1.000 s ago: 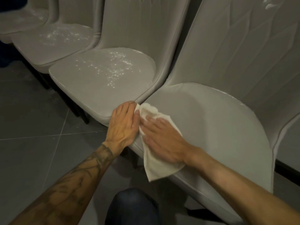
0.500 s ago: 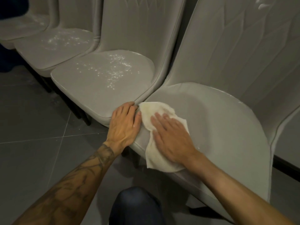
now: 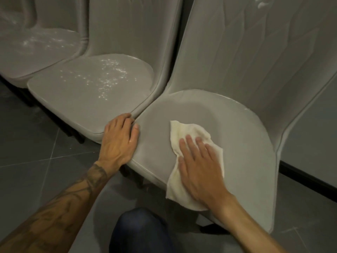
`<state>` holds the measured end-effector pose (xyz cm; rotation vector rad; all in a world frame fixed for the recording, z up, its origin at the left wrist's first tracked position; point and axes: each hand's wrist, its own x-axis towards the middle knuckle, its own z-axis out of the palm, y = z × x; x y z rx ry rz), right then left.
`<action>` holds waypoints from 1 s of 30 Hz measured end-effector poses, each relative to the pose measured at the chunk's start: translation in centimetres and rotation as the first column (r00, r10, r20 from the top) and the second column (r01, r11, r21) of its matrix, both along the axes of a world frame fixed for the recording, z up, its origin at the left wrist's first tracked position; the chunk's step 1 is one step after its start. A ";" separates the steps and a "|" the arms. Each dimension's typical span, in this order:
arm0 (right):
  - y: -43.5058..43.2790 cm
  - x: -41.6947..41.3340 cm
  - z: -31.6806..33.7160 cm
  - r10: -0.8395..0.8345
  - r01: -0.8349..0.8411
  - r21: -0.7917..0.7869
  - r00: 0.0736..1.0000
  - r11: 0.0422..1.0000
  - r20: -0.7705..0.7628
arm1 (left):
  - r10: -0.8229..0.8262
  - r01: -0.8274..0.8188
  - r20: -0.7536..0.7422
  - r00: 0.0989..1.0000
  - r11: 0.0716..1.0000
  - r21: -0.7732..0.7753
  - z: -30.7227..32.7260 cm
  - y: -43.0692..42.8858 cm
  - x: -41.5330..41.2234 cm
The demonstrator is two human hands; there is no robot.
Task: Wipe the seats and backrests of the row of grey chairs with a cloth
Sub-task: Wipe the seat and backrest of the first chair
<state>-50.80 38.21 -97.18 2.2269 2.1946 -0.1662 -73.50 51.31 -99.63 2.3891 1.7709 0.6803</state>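
A knee point(image 3: 142, 232) juts in at the bottom, close to the chair. The right hand point(image 3: 198, 168) lies flat on the cloth point(image 3: 182, 130), fingers straight and slightly spread, pressing it onto the front-middle of the near seat point(image 3: 240, 139). The cloth's lower end hangs over the front edge. The left hand point(image 3: 118, 141) rests on the seat's left front corner, fingers relaxed and holding nothing. Its fingertips reach the corner of the next seat point(image 3: 73, 95), which touches this one. The near seat looks smooth and free of specks, so I'd judge it nearly done. To finish it well, I'd say a flat palm works best, so the whole cloth bears down. Overlapping strokes should run right out to the curved rear seam and the piped rim, where grime may collect, while the left hand steadies the chair. The next seat carries a scatter of white specks point(image 3: 111, 73), and so does the third seat point(image 3: 36, 52) beyond it. Behind, the backrest point(image 3: 246, 52) shows a white smear point(image 3: 262, 4) near its top, which looks unwiped.
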 end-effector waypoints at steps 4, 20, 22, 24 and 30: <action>4.6 -7.1 -0.7 0.101 -0.089 0.106 0.988 0.990 -0.118 | -0.009 0.008 -0.021 1.000 1.000 -0.030 0.2 -0.1 0.0; 2.2 -2.8 -0.7 -0.057 0.070 0.064 0.983 0.996 -0.175 | -0.017 0.017 -0.019 1.000 1.000 0.006 0.0 0.1 0.2; 0.9 -0.6 -0.7 -0.061 0.066 0.047 0.993 0.997 -0.105 | -0.013 0.013 -0.013 1.000 1.000 0.011 -0.2 0.1 0.2; -2.4 2.8 -0.8 -0.123 0.126 0.034 0.989 0.991 -0.078 | -0.015 0.015 -0.008 1.000 1.000 0.026 -0.1 0.1 0.3; -9.3 6.8 -0.1 -0.392 0.394 0.024 0.918 0.919 -0.057 | -0.002 0.002 -0.006 1.000 0.999 0.035 -0.2 0.0 0.4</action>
